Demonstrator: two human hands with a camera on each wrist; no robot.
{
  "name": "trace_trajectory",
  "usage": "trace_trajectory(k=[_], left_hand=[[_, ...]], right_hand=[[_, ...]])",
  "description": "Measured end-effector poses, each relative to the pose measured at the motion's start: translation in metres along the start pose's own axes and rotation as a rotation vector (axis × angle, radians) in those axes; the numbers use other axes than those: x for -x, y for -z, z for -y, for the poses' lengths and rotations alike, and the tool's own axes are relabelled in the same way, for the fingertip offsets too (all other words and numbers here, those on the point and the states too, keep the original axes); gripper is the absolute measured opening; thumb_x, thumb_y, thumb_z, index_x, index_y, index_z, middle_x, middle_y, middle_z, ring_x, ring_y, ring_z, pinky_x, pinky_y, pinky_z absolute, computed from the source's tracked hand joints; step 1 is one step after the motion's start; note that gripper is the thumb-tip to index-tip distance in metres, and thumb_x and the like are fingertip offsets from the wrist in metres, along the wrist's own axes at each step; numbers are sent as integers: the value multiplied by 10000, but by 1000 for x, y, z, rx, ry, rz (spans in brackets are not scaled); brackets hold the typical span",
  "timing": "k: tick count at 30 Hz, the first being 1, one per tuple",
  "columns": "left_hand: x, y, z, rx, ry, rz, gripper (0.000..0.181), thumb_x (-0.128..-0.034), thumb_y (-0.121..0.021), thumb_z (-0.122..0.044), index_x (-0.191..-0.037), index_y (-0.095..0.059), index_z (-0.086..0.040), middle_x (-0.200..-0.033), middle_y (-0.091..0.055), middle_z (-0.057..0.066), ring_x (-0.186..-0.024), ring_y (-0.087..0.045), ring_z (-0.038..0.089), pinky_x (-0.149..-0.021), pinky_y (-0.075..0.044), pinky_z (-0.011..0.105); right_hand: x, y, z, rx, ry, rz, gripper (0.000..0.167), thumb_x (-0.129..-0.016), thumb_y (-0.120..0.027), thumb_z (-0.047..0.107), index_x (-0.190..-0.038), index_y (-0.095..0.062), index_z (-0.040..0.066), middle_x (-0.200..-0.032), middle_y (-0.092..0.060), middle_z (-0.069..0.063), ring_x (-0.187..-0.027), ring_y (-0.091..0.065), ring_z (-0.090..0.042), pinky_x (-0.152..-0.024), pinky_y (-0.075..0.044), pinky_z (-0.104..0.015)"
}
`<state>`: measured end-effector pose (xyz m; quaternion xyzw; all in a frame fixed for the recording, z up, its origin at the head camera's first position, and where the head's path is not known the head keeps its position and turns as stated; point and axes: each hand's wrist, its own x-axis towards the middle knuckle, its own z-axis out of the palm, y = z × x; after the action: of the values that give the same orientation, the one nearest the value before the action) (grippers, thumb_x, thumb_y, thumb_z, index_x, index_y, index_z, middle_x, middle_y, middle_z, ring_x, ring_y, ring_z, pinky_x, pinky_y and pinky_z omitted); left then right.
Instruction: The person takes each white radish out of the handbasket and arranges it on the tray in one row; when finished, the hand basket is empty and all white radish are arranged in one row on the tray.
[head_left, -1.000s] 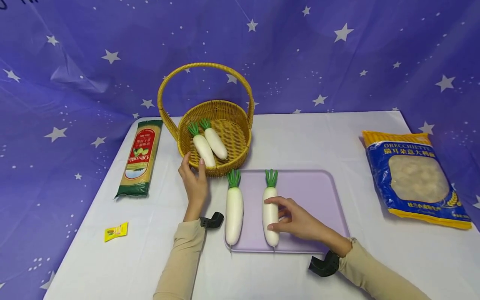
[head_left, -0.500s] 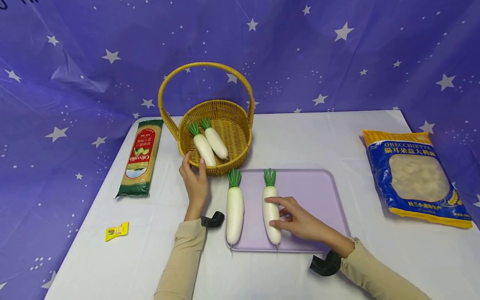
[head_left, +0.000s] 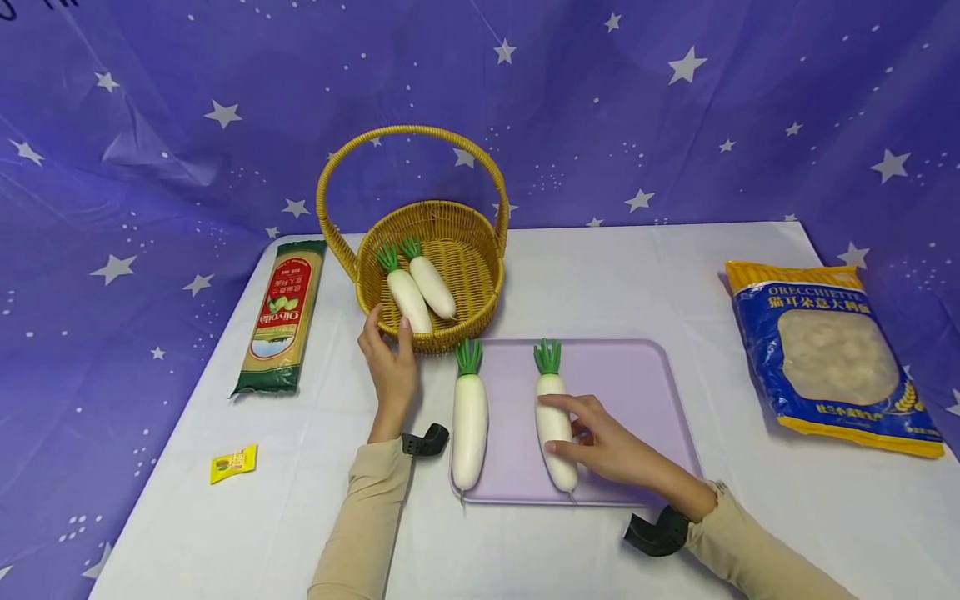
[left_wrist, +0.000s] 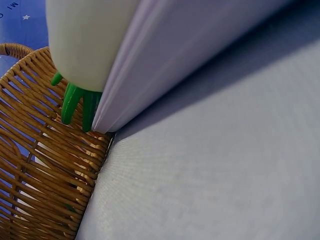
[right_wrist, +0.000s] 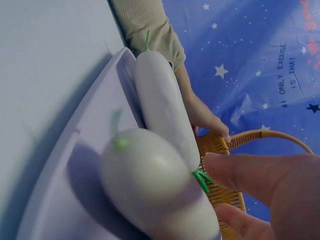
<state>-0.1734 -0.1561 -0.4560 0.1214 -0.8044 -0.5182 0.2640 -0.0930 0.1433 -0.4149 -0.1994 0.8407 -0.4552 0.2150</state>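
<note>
In the head view a white radish [head_left: 556, 429] with green leaf stubs is at the middle of a lilac tray [head_left: 622, 375]. My right hand [head_left: 603, 442] holds this radish, thumb and forefinger reaching across its top; the right wrist view shows its tail end close up. Another white radish [head_left: 470, 429] lies along the tray's left edge. My left hand [head_left: 390, 367] rests against the front of a wicker basket [head_left: 480, 312], thumb and fingers spread at its rim. Inside the basket lie two smaller white radishes, one radish [head_left: 408, 300] beside the other radish [head_left: 432, 287].
A pasta packet [head_left: 281, 317] lies left of the basket, with a small yellow wrapped sweet [head_left: 233, 463] nearer the front. A large blue and yellow orecchiette bag [head_left: 832, 358] is at the right. The basket's tall handle [head_left: 412, 129] arches up before the starry purple backdrop.
The radish under my right hand has shifted slightly right, its tail end swinging further right. My right hand has moved a little right with it. My left hand and the basket stay put.
</note>
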Motion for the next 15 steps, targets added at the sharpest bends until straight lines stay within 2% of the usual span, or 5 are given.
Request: trace_trajectory(k=[7, 15], left_hand=[[0, 0, -1, 2, 16, 5, 529, -919, -443, -426, -1373, -297, -197, -1313, -294, 204, -1124, -397, 287, -940, -347, 467], [1, 1, -1, 5, 17, 3, 523, -918, -448, -425, -1370, -301, -208, -1319, -294, 194, -1142, -393, 286, -952, -341, 466]], right_hand=[[3, 0, -3, 32, -10, -53, 576, -818, -657, 307, -1334, -414, 228, -1172, -390, -187, -833, -465, -165, -674, -413, -195], [0, -6, -2, -45, -7, -49, 585, -797, -685, 265, -1319, -425, 215, -1132, -374, -191, -792, -476, -158, -639, -429, -190]])
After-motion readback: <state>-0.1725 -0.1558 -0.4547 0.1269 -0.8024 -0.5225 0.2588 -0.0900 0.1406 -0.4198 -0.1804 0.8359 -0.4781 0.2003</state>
